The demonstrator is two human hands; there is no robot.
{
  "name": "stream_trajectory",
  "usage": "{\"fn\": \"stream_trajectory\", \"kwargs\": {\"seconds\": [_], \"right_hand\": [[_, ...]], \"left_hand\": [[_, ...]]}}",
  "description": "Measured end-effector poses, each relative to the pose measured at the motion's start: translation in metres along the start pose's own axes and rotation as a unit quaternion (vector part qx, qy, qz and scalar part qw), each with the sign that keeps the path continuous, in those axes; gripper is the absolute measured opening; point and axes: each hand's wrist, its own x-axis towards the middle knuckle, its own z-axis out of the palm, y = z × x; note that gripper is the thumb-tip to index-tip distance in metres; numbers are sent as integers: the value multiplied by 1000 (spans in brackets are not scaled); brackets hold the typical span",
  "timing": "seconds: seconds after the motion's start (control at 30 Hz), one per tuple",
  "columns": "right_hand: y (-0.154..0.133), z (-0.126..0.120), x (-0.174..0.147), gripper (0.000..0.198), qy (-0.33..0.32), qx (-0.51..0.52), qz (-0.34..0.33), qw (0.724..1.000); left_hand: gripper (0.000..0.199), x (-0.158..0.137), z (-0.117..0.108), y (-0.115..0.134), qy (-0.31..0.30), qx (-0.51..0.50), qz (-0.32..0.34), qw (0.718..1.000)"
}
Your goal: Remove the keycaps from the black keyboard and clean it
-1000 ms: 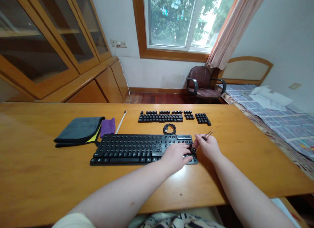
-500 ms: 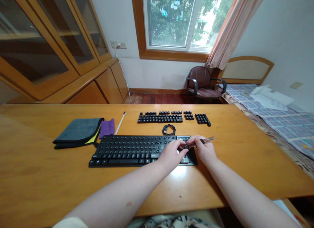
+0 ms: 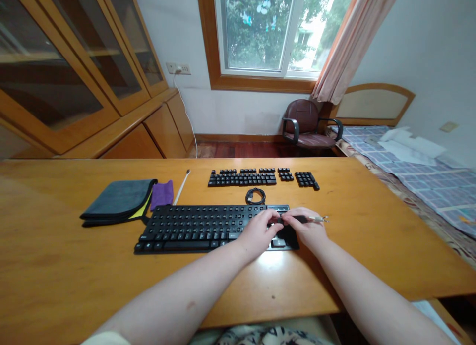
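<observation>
A black keyboard [image 3: 193, 218] lies on the wooden table, most of its upper keycaps off and its lowest rows of keycaps still on. Over its right end, my right hand [image 3: 308, 229] is closed around a keycap puller [image 3: 315, 218], whose thin wire ends point right. My left hand [image 3: 258, 230] is pinched close beside it above the number pad. A small dark piece sits between the fingertips of both hands; the fingers hide most of it. Loose black keycaps [image 3: 242, 180] stand in rows behind the keyboard, with a number-pad group [image 3: 306, 180] at their right.
A coiled black USB cable [image 3: 255, 196] lies just behind the keyboard. To the left are a folded grey cloth [image 3: 119, 199], a purple cloth [image 3: 162, 195] and a thin white-handled brush [image 3: 182, 187]. The table's far edge [image 3: 238, 159] runs behind the keycaps.
The keycap puller has turned in my right hand, its wire ends now lower and more level. My fingertips have shifted slightly, and the right fingers have moved left toward the left hand.
</observation>
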Motion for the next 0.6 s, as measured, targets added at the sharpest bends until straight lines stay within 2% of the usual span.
{"fn": "stream_trajectory", "kwargs": {"seconds": [0.1,0.2,0.3,0.37,0.5,0.57,0.6], "right_hand": [[-1,2,0,14,8,1,29,1000],[-2,4,2,20,17,80,117,990],[-1,6,6,27,16,199,210,957],[0,8,8,31,17,259,249,933],[5,15,11,37,1,346,292,891],[8,16,12,47,-17,359,287,888],[9,15,12,52,-13,350,269,897]], "left_hand": [[17,0,0,3,-16,35,5,999],[21,-1,2,2,-4,37,4,999],[30,-2,4,-1,22,11,12,1000],[33,-2,4,-3,30,-1,39,999],[22,-2,3,-4,61,12,75,995],[18,-2,4,-4,83,15,71,994],[16,-2,4,-4,88,13,68,994]]}}
